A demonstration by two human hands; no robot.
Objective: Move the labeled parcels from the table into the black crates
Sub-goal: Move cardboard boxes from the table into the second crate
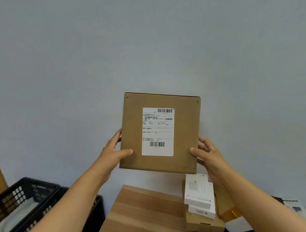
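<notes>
A pale grey wall point(142, 42) fills the upper view. Against the wall stands a wooden table point(142, 213). On the table's right part, near the wall, two small white boxes point(198, 191) lie stacked on a flat brown carton point(204, 224). Right of these boxes lie blurred printed papers point(293, 207).

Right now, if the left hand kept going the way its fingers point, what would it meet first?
The left hand already grips the cardboard box, fingers pointing up and right. So the box comes first, then probably the wall behind it; depth is unclear.
</notes>
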